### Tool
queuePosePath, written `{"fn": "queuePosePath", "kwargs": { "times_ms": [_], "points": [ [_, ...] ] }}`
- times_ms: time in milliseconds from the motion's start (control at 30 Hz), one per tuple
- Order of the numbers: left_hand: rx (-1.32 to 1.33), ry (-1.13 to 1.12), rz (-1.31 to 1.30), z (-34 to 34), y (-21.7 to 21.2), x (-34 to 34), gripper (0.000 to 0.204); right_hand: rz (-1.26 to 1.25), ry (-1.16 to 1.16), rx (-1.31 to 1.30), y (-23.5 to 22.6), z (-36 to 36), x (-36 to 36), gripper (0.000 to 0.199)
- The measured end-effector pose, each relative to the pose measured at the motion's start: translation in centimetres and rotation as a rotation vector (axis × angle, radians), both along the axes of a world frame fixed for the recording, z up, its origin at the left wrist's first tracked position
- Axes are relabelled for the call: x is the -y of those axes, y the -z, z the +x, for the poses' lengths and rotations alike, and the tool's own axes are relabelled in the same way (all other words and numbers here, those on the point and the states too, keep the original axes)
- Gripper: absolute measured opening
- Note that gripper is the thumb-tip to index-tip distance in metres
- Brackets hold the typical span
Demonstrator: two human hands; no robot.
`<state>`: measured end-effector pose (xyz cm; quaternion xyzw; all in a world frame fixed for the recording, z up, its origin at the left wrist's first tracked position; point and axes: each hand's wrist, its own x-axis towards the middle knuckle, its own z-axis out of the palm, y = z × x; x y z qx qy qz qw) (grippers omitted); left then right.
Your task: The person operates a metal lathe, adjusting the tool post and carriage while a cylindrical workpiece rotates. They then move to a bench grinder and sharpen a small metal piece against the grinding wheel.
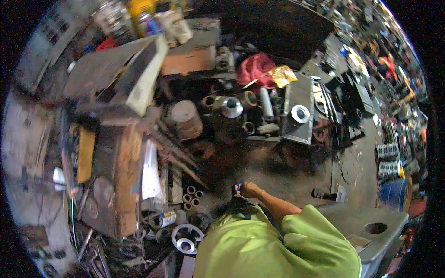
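Right forearm, bare below a lime-green sleeve, rises from the lower edge and slants up and to the left. Right hand (249,189) is curled into a loose fist, knuckles upward, fingers closed around something small. Left hand lies out of view.

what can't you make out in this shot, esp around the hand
- Right hand, head view: closed around a small dark thing with a blue bit; what that thing is stays too small and dark to tell.
- Left hand: out of sight, hidden under the green sleeve.
- Floor clutter at left near the rusty metal box: blurred and bent by the fisheye rim.
- Shelves at upper right: too small to make out.
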<state>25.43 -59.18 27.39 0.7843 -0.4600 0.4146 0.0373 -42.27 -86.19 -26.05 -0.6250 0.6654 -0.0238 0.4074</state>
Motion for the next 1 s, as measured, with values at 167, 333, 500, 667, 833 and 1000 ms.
{"fn": "queuePosePath", "kwargs": {
  "times_ms": [167,333,500,667,833,1000],
  "points": [
    [-0.794,0.591,0.662,-20.0,13.4,21.2,0.025,-0.014,-0.026,0.020,-11.3,-3.4,7.3,0.034],
    [-0.954,0.841,1.272,-43.8,20.5,37.3,0.043,-0.492,-0.157,0.080,-25.5,-5.7,10.1,0.066],
    [-0.720,1.298,1.619,-60.3,20.4,44.1,0.036,-0.140,-0.140,-0.093,-28.1,-10.2,8.4,0.032],
    [-0.899,1.583,1.434,-70.0,21.9,46.9,0.022,-0.051,0.566,-0.025,-20.5,-16.9,1.2,0.016],
    [-0.645,1.557,1.745,-74.7,26.8,50.5,0.024,0.244,1.213,0.068,-15.3,-20.0,-9.1,0.029],
    [-0.496,1.374,2.144,-76.9,30.2,50.0,0.032,0.172,1.855,0.243,-13.1,-21.6,-16.3,0.025]
  ]
}}
